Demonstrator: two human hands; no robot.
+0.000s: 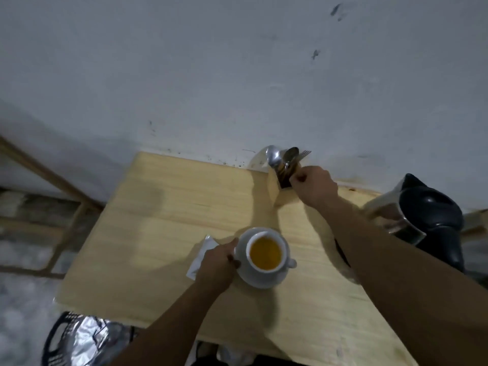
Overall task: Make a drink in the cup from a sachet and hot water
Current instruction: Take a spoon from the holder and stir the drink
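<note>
Cup [265, 256] handle points right, spoons [280, 157] upright.

On the table [158, 220] the cup [265, 253] stands on a saucer [260, 282] near the front middle, with liquid inside. A sachet [202, 256] lies just left of the saucer. Behind and to the right, against the wall [211, 75], a holder [281, 186] has spoons [274, 155] standing in it. The kettle [422, 215] sits at the table's right edge.
</note>
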